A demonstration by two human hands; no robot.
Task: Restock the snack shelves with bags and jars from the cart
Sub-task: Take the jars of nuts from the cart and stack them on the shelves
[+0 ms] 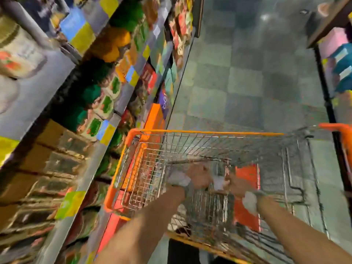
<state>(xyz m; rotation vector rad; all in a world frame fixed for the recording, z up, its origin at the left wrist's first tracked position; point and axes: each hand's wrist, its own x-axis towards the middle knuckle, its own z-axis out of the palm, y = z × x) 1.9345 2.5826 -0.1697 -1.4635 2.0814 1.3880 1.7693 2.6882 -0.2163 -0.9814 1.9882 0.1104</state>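
A wire cart [209, 132] with an orange rim is seen on the grey tiled floor [247, 73], just beside the shelves [116, 119] that run along the left. The shelves are packed with goods [91, 94] topped in green and orange, too blurred to be named as bags or jars. Both forearms are stretched into the near end of the cart. The left hand [197, 177] and the right hand [235, 185] are held close together low inside the basket, near a red panel [249, 175]. A small white thing [219, 182] is seen between them. Motion blur is heavy here: whether either hand is open or gripping cannot be told, nor what is held. What lies in the cart under the hands cannot be made out.
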